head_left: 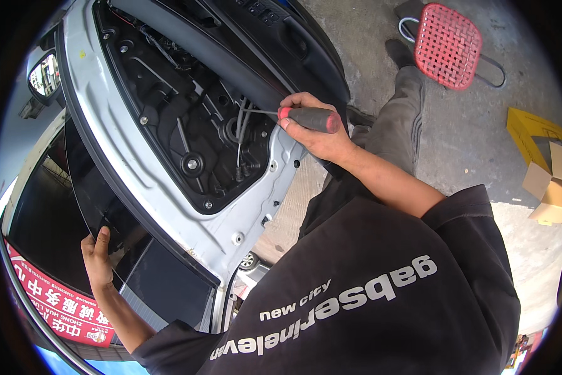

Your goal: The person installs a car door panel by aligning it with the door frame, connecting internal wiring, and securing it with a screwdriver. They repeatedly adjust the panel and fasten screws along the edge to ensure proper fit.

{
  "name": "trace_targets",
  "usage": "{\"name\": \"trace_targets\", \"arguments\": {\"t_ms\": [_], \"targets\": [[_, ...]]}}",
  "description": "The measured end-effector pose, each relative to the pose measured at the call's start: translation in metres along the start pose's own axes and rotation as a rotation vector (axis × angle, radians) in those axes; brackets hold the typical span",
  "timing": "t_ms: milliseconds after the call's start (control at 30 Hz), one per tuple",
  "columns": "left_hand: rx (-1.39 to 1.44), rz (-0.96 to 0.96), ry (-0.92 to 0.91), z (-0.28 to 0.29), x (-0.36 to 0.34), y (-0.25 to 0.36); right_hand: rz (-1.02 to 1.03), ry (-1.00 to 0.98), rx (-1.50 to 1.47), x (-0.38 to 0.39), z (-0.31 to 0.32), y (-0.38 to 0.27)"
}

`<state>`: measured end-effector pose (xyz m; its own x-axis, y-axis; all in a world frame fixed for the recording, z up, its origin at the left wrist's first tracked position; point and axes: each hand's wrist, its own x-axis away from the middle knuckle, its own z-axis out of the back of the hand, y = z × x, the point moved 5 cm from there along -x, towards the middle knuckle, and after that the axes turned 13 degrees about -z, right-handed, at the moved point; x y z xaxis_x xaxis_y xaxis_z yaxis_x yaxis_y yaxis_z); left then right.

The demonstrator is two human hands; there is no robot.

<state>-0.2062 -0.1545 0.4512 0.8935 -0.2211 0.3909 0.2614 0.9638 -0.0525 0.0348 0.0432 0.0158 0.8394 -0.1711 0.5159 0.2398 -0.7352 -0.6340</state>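
Note:
A screwdriver (pixel 315 120) with a black and red handle lies in my right hand (pixel 321 139), its fingers closed round the grip. Its thin shaft points left over the black inner door panel (pixel 168 134), and the end lies by grey cables (pixel 242 134) there; exact contact cannot be made out. My left hand (pixel 97 257) pinches the edge of the dark window glass (pixel 96 197), thumb on the near side. The white door frame (pixel 121 147) runs between my two hands. Beside my right hand, the black door trim (pixel 274 40) leans away from the frame.
A side mirror (pixel 44 76) juts out at the far left. On the concrete floor stand a red woven-seat stool (pixel 446 47), a yellow box (pixel 534 140) and an open cardboard box (pixel 551 195). A red banner (pixel 55 306) shows beyond the glass.

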Motion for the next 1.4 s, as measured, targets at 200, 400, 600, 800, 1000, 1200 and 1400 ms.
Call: {"name": "trace_targets", "arguments": {"t_ms": [200, 400, 600, 800, 1000, 1200, 1400], "targets": [[0.051, -0.024, -0.021, -0.009, -0.004, 0.010, -0.043, -0.023, -0.060, -0.025, -0.016, -0.005], [0.080, 0.082, -0.027, -0.008, -0.001, 0.010, -0.014, 0.007, -0.056, -0.033, -0.038, 0.012], [0.063, 0.006, -0.034, -0.006, -0.005, 0.002, 0.140, 0.047, 0.076, -0.045, -0.055, 0.010], [0.041, -0.034, -0.031, -0.007, -0.005, 0.001, 0.214, 0.045, 0.060, -0.042, -0.057, 0.000], [0.059, 0.000, 0.000, -0.008, -0.003, 0.002, 0.101, 0.108, -0.002, -0.046, -0.061, 0.012], [-0.001, -0.028, -0.033, -0.005, -0.006, 0.001, 0.031, 0.209, -0.035, -0.054, -0.074, 0.024], [-0.013, -0.036, -0.044, -0.005, -0.007, 0.002, 0.030, 0.303, -0.013, -0.058, -0.089, 0.026]]}}
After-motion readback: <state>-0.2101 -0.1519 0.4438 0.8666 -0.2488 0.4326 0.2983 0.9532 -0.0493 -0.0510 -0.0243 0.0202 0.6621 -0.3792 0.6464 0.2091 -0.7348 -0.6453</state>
